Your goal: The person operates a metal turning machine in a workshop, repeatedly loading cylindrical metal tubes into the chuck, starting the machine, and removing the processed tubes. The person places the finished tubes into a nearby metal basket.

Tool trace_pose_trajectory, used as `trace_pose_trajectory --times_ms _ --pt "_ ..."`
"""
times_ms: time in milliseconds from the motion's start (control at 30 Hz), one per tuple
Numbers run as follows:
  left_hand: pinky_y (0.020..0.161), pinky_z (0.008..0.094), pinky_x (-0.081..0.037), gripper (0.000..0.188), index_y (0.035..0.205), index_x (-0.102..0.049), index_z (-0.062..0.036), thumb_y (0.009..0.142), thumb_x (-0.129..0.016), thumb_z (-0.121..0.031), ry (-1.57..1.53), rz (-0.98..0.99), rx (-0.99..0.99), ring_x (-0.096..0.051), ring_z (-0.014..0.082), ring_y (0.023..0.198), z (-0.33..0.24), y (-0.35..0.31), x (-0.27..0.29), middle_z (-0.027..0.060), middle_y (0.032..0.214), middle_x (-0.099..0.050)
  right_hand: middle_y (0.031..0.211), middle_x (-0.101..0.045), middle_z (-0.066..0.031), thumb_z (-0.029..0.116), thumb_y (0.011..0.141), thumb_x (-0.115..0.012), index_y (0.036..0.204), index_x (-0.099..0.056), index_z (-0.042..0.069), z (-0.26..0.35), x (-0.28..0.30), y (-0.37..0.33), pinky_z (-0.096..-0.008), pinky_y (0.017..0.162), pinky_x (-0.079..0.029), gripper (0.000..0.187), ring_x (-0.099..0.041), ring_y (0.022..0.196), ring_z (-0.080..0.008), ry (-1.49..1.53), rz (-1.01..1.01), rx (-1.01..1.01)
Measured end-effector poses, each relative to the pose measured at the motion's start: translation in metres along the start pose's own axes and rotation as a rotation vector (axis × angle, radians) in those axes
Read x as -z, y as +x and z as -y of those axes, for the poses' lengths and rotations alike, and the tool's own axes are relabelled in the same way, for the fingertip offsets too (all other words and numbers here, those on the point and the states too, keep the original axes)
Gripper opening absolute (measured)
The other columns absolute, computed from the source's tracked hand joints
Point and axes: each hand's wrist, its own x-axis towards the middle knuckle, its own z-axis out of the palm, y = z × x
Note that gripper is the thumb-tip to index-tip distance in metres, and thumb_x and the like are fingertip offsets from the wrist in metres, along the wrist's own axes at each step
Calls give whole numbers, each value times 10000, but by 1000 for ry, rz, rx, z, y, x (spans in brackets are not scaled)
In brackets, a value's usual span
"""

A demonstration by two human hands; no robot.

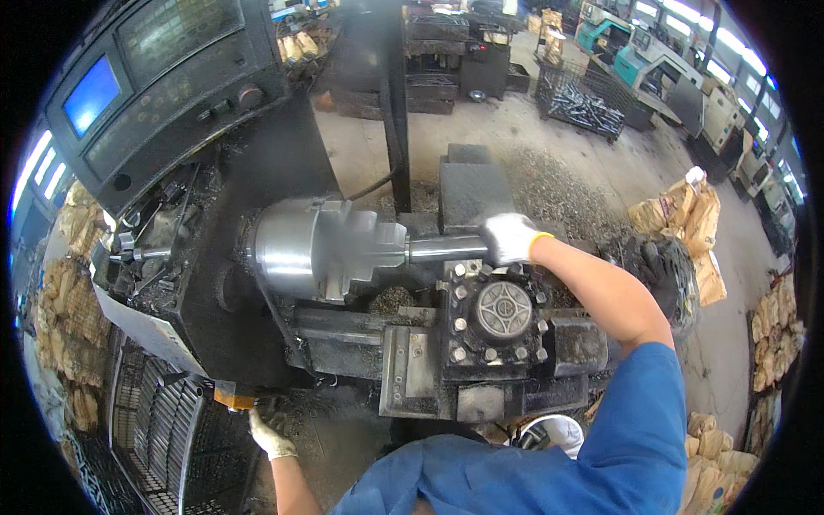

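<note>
My right hand [512, 239], in a white glove with a yellow cuff, is closed round the right end of a smooth metal shaft [448, 249]. The shaft's other end meets the stepped jaws of a lathe chuck [296, 249]; how deep it sits there I cannot tell. Below the shaft is a square tool post [504, 311] with bolts round its edge. At lower left, my gloved left hand [273, 436] reaches up with fingers stretched, their tips at the edge of an orange-yellow part [233, 396] on the machine's front. Whether they press on it is unclear.
A control panel [163, 86] with a blue screen stands at upper left. Loose tools lie on the machine's top [154, 249]. Beneath is a rack of metal bars [163, 438]. A white bucket [558, 432] stands near my body. Metal chips [558, 189] cover the floor behind.
</note>
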Motion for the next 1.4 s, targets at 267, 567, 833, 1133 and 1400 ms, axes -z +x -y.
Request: trace_pose_trajectory --times_ms 267,567,833,1133,1400 --pt "649 418 -500 455 1126 -660 -174 1032 -603 -615 -273 90 161 -609 224 769 -19 73 56 26 942 -634 872 -791 -204 213 805 -784 1201 -745 29 -39 -72 41 -460 655 -591 438 -764 718 -359 231 163 196" --pt "569 440 -488 386 1080 -673 -188 1063 -544 -551 -205 137 235 -640 238 690 -43 64 35 4 827 -634 956 -754 -157 258 860 -753 1258 -627 13 69 6 108 -414 810 -581 484 -726 896 -280 871 233 49" --pt "919 408 -567 472 1340 -648 15 1118 -540 -387 477 -65 -541 -711 297 1071 -12 86 85 145 1243 -751 1317 -731 -220 288 881 -785 1435 -620 30 81 62 -24 -435 969 -596 633 -739 1128 -381 359 -422 45" --pt "1102 489 -471 425 1338 -653 7 931 -716 -100 647 233 -1775 -627 398 1223 -202 -96 -134 213 1288 -662 1336 -734 -241 205 1019 -655 1362 -667 -55 -51 -284 -413 -435 1069 -510 430 -694 1202 -408 450 -1029 -1332" --pt "757 484 -588 796 1653 -291 60 1001 -643 -232 1019 183 -1740 -732 386 797 -307 -75 -375 221 971 -732 1299 -749 -220 213 999 -656 1307 -699 -16 20 -352 -259 -439 1028 -533 387 -710 1170 -391 655 -459 -1121"
